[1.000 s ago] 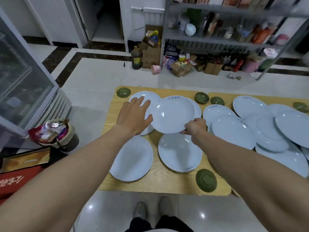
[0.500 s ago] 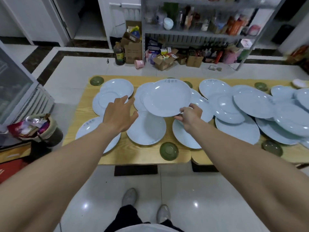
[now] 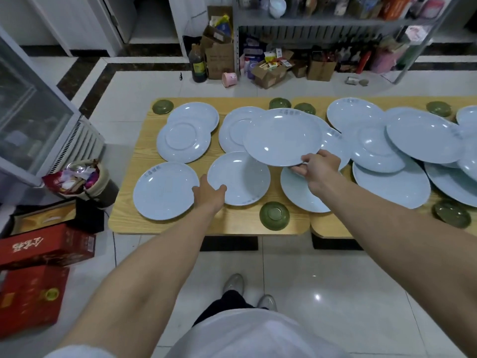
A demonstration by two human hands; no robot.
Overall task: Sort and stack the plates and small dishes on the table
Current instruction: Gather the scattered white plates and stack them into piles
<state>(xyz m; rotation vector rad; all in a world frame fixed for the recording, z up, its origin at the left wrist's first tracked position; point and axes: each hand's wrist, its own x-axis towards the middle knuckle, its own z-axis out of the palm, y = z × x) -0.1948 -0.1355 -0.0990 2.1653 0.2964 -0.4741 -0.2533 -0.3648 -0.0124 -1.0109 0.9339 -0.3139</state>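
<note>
Plates in pale blue cover a wooden table [image 3: 232, 224], many of them overlapping toward the table's right end. The right hand [image 3: 318, 167] pinches the near rim of a raised plate [image 3: 282, 136], thumb on top and fingers beneath, holding it tilted above the table's middle, over other plates. The left hand [image 3: 209, 193] grips the near-left rim of the front plate [image 3: 240, 177], which lies flat near the table's front edge. Its thumb curls over the rim, and its other fingers are hidden. A corner plate [image 3: 165, 189] lies at the table's front-left, just beside that hand. Small green dishes sit apart from each other. 1 front dish [image 3: 274, 215] sits upside down at the table's front edge, and 1 back dish [image 3: 162, 106] sits at the table's back-left corner.
</note>
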